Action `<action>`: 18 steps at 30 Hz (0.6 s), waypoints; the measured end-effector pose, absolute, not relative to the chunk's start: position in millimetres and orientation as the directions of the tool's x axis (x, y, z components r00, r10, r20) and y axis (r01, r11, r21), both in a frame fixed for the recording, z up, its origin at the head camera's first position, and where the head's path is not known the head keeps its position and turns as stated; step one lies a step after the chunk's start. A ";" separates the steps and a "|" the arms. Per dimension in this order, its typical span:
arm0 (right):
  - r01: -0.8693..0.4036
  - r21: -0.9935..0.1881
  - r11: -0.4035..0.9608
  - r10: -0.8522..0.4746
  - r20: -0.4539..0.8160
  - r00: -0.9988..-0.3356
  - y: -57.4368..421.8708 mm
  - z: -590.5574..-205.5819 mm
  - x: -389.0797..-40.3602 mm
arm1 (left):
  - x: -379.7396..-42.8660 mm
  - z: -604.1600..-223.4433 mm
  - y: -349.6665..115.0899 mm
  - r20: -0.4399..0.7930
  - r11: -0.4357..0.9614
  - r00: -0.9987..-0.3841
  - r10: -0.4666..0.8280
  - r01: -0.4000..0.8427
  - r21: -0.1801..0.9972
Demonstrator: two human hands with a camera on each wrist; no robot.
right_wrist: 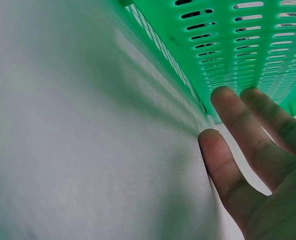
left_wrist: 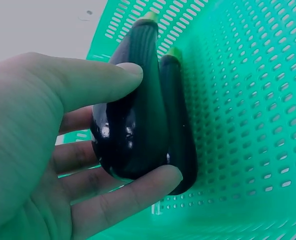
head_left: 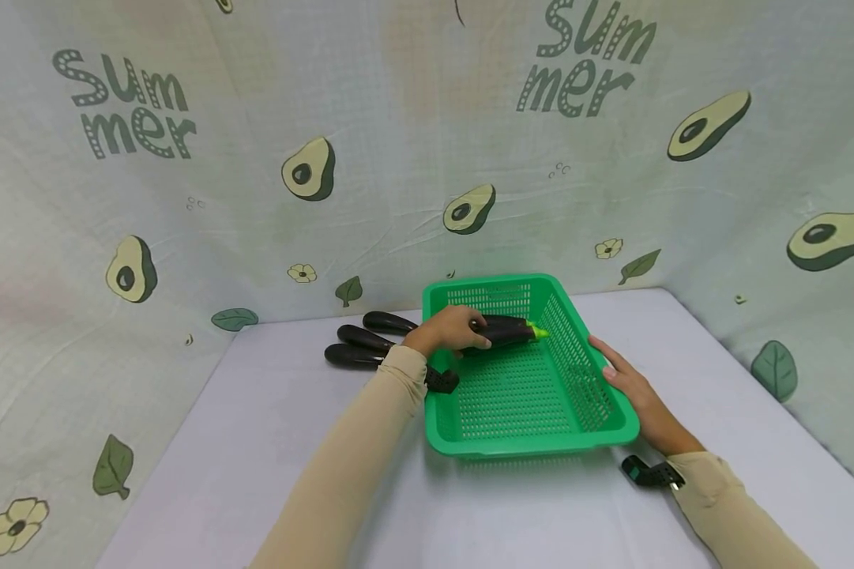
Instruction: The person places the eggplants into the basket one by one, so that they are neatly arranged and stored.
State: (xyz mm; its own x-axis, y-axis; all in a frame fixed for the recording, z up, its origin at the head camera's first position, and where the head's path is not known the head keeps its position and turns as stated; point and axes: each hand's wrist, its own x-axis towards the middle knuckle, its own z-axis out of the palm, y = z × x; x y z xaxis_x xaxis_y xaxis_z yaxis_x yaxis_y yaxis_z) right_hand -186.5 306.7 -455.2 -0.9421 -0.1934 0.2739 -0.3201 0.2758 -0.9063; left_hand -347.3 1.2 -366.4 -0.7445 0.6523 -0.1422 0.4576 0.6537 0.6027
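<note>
My left hand (head_left: 449, 329) reaches over the left wall of the green plastic basket (head_left: 533, 444) and holds a dark, glossy eggplant (left_wrist: 132, 115). Thumb and fingers lie around it in the left wrist view, its green stem end pointing away from the palm. Right beside it in the basket lies a second eggplant (left_wrist: 179, 130). My right hand (head_left: 636, 395) is at the basket's right side, thumb near the rim. In the right wrist view its straight fingers (right_wrist: 255, 140) extend along the outside of the perforated wall, low by the white tabletop.
Several more eggplants (head_left: 351, 356) lie on the white table (head_left: 277, 442) just left of the basket, partly covered by the left hand and rim. A cloth backdrop (head_left: 391, 158) printed with avocados rises behind the table and along both sides.
</note>
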 end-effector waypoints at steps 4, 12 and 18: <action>-0.314 -0.907 0.279 -0.191 0.268 -0.944 306.8 -454.7 -186.7 | -345.7 -366.0 2.8 -0.143 0.669 -0.749 0.647 0.467 0.578; -0.327 -0.910 0.254 -0.195 0.283 -0.939 307.8 -457.8 -187.7 | -344.2 -367.1 3.5 -0.149 0.697 -0.755 0.639 0.486 0.527; -0.324 -0.911 0.256 -0.189 0.282 -0.941 309.4 -457.7 -187.6 | -345.0 -367.9 4.9 -0.146 0.693 -0.742 0.654 0.510 0.511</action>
State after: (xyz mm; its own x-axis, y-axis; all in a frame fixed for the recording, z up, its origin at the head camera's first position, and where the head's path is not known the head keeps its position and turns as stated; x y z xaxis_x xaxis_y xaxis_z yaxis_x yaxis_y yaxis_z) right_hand -187.6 309.4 -457.7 -0.9406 -0.1894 0.2818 -0.3244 0.2564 -0.9105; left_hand -345.0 4.9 -367.9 -0.7423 0.6539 -0.1462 0.5095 0.6925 0.5107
